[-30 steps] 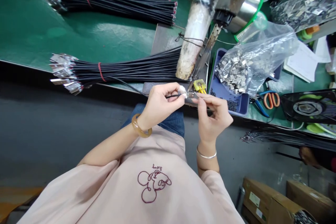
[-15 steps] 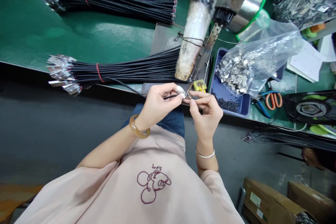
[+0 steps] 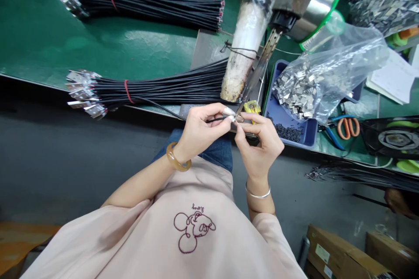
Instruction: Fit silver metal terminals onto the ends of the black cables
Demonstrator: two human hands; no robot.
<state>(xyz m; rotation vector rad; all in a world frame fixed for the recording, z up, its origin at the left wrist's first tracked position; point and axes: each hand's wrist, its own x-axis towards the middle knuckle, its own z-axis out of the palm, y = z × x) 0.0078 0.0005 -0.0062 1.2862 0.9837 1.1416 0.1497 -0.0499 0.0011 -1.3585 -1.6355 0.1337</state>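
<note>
My left hand (image 3: 208, 130) is closed on a black cable (image 3: 159, 105), pinching it near its end with thumb and forefinger. White coverings show on those fingertips. My right hand (image 3: 261, 143) is closed too, its thumb and fingers pinching a small silvery piece at the cable's end; its exact kind is too small to tell. Both sets of fingertips nearly meet just under the tip of a soldering iron (image 3: 261, 69), which slants down from above. Left of the hands lies a bundle of black cables (image 3: 173, 87) with metal plates at the far ends and a red band.
A scorched white tube (image 3: 241, 52) hangs beside the iron. To the right, a blue tray (image 3: 309, 133) holds small black parts and a plastic bag of metal clips (image 3: 299, 91). Orange-handled pliers (image 3: 348, 127) lie further right. Another cable bundle (image 3: 163, 6) lies behind.
The whole view has shifted slightly, so the bench things appear further right. Both hands stay at the iron's tip, with small changes in how the right fingers pinch.
</note>
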